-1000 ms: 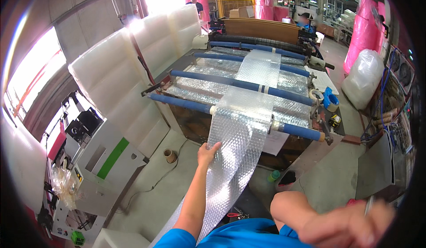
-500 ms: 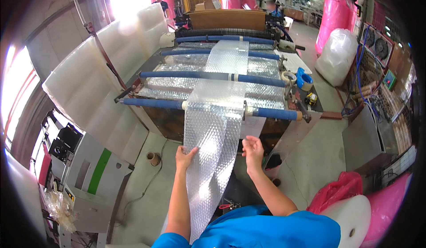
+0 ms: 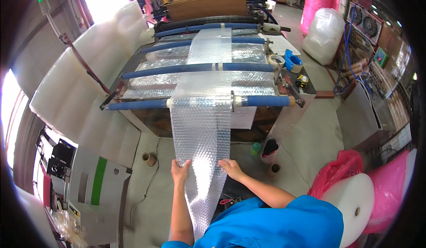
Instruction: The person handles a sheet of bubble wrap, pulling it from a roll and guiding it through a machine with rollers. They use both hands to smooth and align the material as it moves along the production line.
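A long clear sheet of bubble wrap (image 3: pixel 202 132) runs over the blue rollers of a machine and hangs down toward me. My left hand (image 3: pixel 180 171) grips the sheet's left edge, thumb on the face toward me. My right hand (image 3: pixel 231 168) pinches its right edge at about the same height. The sheet is creased and shiny between my hands, and its lower part trails down past my left forearm. The nearest blue roller (image 3: pixel 266 101) carries the sheet above my hands. What lies behind the sheet is hidden.
Tape rolls (image 3: pixel 276 61), a blue tape dispenser (image 3: pixel 293 62) and a yellow-black tape measure (image 3: pixel 302 81) lie at the machine's right. A grey cabinet (image 3: pixel 88 186) stands left, a white foam roll (image 3: pixel 350 208) near right. A cardboard core (image 3: pixel 149 159) is on the floor. Another person stands far left.
My right hand has come from beside the sheet onto its right edge and closed there. My left hand is lower in view. The sheet is flatter, and the whole view has shifted.
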Motion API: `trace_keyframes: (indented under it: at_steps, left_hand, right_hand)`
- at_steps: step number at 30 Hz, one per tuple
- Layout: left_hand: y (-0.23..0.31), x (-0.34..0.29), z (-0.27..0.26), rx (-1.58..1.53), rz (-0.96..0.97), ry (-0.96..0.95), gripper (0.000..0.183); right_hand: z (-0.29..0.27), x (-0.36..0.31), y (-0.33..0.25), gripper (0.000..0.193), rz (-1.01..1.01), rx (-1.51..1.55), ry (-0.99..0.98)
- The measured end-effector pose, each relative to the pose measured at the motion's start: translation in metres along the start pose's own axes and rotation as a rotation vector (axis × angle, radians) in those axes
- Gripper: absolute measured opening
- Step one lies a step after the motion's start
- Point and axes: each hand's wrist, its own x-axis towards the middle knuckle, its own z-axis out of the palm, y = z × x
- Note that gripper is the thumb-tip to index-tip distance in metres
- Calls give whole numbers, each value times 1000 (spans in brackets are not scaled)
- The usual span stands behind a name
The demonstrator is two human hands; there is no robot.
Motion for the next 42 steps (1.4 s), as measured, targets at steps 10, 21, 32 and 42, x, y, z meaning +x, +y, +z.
trace_keyframes:
  at_steps: [10,21,32,42]
  left_hand:
    - [-1,-1,-3,-121,-51,121,28]
    - [-2,113,32,-270,117,-7,35]
    - [-27,100,-4,-58,-85,-160,46]
    - [77,-9,-88,-282,-122,-162,26]
  right_hand:
    - [5,-12,12,35,73,20,44]
    - [-22,98,-41,34,-65,163,136]
    - [-3,68,-100,35,-171,16,384]
    - [16,-48,-112,33,203,268,-75]
